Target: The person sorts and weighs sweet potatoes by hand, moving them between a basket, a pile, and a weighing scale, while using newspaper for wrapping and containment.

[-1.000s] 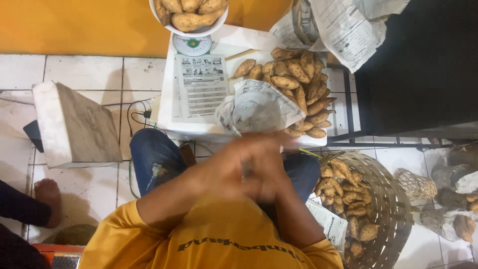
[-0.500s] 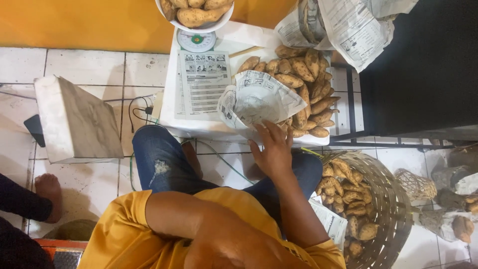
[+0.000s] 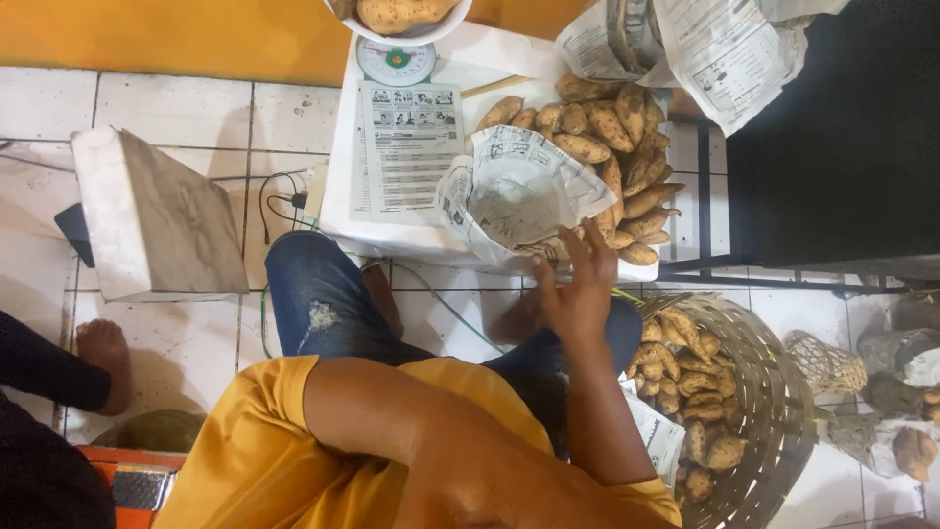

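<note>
Half a second back your right hand was resting lower on the crumpled newspaper sheet; now it's stretched out at about 12 o'clock from you, fingers spread wide, holding nothing, fingertips touching the sheet's near edge on the white surface. The pile of sweet potatoes sits just past it at 1 o'clock, the woven basket at 3. Left hand's out of view, so can't tell what it's doing.

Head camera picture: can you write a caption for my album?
A hand reaches toward crumpled newspaper beside a pile of sweet potatoes, basket nearby.
</note>
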